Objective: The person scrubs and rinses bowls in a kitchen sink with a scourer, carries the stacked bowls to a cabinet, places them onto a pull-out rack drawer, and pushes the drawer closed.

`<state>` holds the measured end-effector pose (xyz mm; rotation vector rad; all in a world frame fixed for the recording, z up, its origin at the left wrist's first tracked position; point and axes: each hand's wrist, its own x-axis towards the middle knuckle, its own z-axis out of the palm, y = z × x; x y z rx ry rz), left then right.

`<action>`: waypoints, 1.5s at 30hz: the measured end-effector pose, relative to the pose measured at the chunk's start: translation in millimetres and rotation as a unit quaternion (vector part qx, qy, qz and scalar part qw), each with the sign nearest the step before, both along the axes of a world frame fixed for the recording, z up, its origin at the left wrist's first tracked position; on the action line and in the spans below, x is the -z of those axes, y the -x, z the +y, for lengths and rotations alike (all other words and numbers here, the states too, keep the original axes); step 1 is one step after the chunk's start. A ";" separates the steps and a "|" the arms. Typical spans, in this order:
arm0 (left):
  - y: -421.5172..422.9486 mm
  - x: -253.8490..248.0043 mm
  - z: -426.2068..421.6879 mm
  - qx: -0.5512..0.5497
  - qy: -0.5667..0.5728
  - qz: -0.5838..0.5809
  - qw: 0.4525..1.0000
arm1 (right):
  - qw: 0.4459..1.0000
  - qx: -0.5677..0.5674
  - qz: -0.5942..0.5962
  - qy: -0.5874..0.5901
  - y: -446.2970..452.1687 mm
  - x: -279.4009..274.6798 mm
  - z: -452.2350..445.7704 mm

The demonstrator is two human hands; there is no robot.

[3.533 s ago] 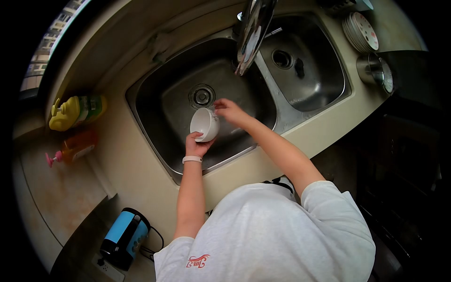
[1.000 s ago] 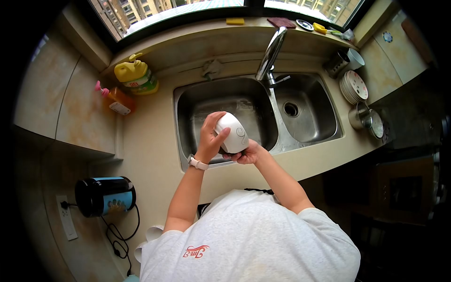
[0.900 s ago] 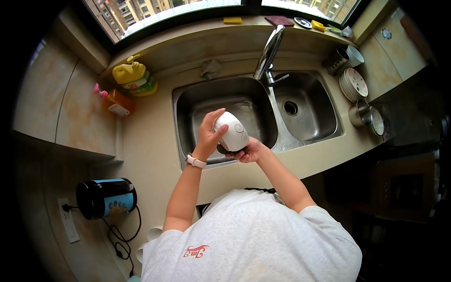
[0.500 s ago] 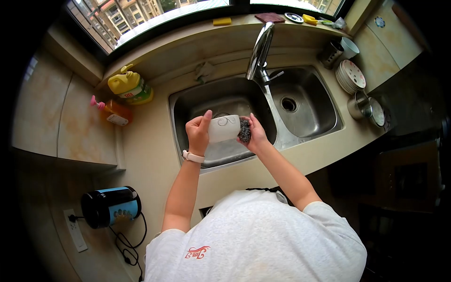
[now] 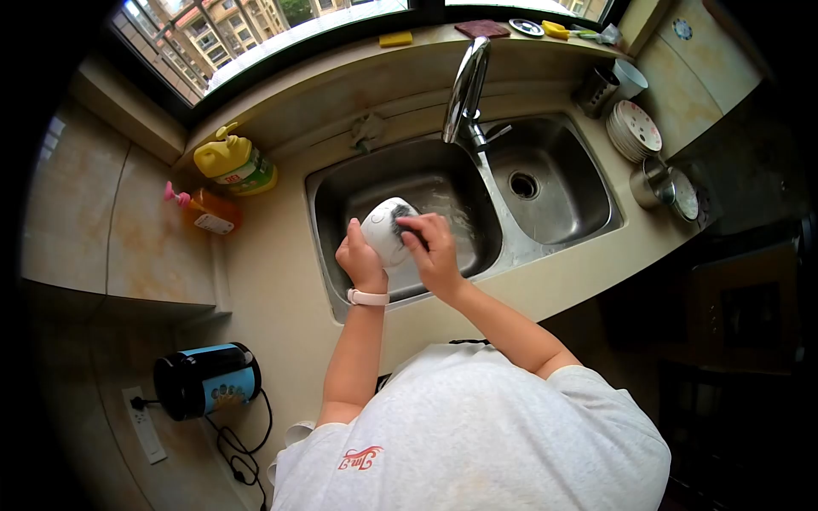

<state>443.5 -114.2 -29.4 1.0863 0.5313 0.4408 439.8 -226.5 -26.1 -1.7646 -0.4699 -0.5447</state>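
Observation:
A white bowl (image 5: 381, 235) with a dark scroll pattern is tilted over the left basin of the steel sink (image 5: 319, 247). My left hand (image 5: 361, 258), with a pale band on its wrist, grips the bowl from its left side. Against the bowl's outer wall my right hand (image 5: 436, 254) presses a dark steel wool scrubber (image 5: 400, 216), pinched in its fingers and partly covered by them. The chrome faucet (image 5: 464, 94) rises behind both hands, its spout above the basin.
Yellow (image 5: 234, 162) and orange (image 5: 211, 211) pump bottles stand left of the sink. A black-and-blue appliance (image 5: 209, 380) with a cord is at lower left. Stacked plates (image 5: 632, 129), a metal pot (image 5: 652, 183) and a white cup (image 5: 629, 79) line the right counter. A yellow sponge (image 5: 395, 39) lies on the sill.
The bowl has turned in my left hand and tilts more upright. My right hand has shifted left with the scrubber, from the bowl's right end onto its outer wall, now with its back upward.

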 end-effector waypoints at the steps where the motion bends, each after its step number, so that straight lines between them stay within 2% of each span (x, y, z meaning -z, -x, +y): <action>1: 1.5 4.7 -2.9 -0.002 0.002 0.003 1.000 | 0.998 -0.049 -0.036 0.029 7.4 -2.5 4.7; 2: 3.0 9.0 -6.4 -0.002 -0.010 0.004 1.000 | 0.991 -0.018 -0.100 0.090 8.8 -0.6 6.9; 3: 2.3 10.9 -7.5 0.000 -0.023 0.003 1.000 | 0.989 0.031 -0.118 0.089 2.9 3.5 4.6; 4: 2.1 16.0 -7.7 -0.013 -0.033 0.002 0.999 | 0.994 0.084 -0.045 0.060 -11.0 6.3 -0.4; 5: 2.8 20.9 -6.7 -0.031 0.042 0.009 0.999 | 0.990 0.133 0.028 0.032 -20.9 9.5 -5.9; 8: 6.7 -3.9 -12.8 -0.069 0.108 0.028 0.991 | 0.997 0.070 0.041 0.020 -18.6 15.3 -14.9; 9: 6.9 -4.5 -13.3 -0.049 0.050 0.024 0.997 | 1.000 0.021 0.002 0.001 -12.6 10.4 -8.0; 10: 9.8 -3.6 -14.4 -0.029 -0.010 0.025 0.999 | 0.998 -0.005 -0.048 0.042 -7.2 2.1 -1.8; 11: 10.8 5.6 -15.0 -0.029 -0.009 0.028 0.999 | 0.991 -0.031 -0.097 0.081 -3.1 -3.0 2.0; 12: 10.5 21.3 -14.2 -0.019 0.008 0.032 0.999 | 0.991 0.006 -0.100 0.085 -10.3 -2.3 1.1; 13: 11.1 25.1 -14.1 -0.009 0.026 0.036 0.999 | 0.996 0.042 -0.023 0.071 -20.4 -1.5 -2.5; 15: 14.7 19.3 -12.8 -0.007 0.020 0.038 0.999 | 0.990 0.086 0.039 0.108 -44.6 33.2 -17.0; 16: 15.8 6.7 -11.5 -0.016 0.100 0.043 0.994 | 0.989 0.090 0.038 0.107 -44.5 41.2 -20.9; 17: 15.6 0.2 -10.0 -0.028 0.182 0.048 0.982 | 0.978 0.019 0.196 -0.071 -42.4 49.5 -25.1; 18: 8.1 21.8 6.1 0.027 0.227 0.037 0.973 | 0.906 -0.056 0.343 -0.242 -38.8 52.5 -27.0; 19: 6.0 19.8 9.9 0.024 0.229 0.036 0.973 | 0.906 -0.058 0.343 -0.240 -35.2 51.3 -26.3; 21: 3.0 16.4 15.1 0.108 0.357 0.062 0.926 | 0.927 0.008 0.255 -0.273 -28.5 45.9 -22.8; 23: 2.1 18.9 15.4 0.109 0.370 0.100 0.917 | 0.931 -0.003 0.238 -0.278 -17.6 15.3 -18.3; 24: 2.5 20.5 13.0 0.113 0.384 0.094 0.912 | 0.988 0.004 0.108 -0.109 -15.7 7.9 -17.5; 25: 2.5 22.0 9.0 0.117 0.398 0.089 0.906 | 0.997 0.012 -0.026 0.066 -14.3 4.0 -17.8; 27: 3.9 27.3 3.6 0.109 0.386 0.083 0.912 | 0.995 0.002 -0.039 0.094 -11.1 4.0 -15.3; 29: 6.3 40.7 5.9 0.090 0.369 0.062 0.923 | 0.983 0.031 -0.035 0.180 -9.7 9.2 -18.1; 31: 2.2 50.4 10.9 0.069 0.357 0.033 0.931 | 0.982 0.021 -0.032 0.187 -3.7 23.7 -18.0; 33: 7.2 46.7 10.1 0.025 0.286 0.067 0.955 | 0.985 0.004 -0.023 0.171 4.5 25.9 -13.9; 37: 10.0 29.1 -1.0 0.011 0.286 0.086 0.954 | 0.990 0.012 -0.015 0.142 -9.1 13.3 -5.8; 39: 6.7 39.9 3.9 0.029 0.271 0.048 0.961 | 0.995 -0.021 -0.015 0.094 1.1 11.2 5.7; 41: 13.9 42.0 5.1 0.106 0.335 0.019 0.936 | 0.992 -0.053 -0.028 0.109 6.2 7.4 13.5; 43: 18.1 35.5 8.9 0.096 0.339 0.024 0.936 | 0.991 -0.032 -0.046 0.118 3.0 10.3 8.9; 45: 17.6 24.3 10.8 0.034 0.304 0.050 0.951 | 0.975 0.031 0.021 0.217 -3.0 15.1 -4.4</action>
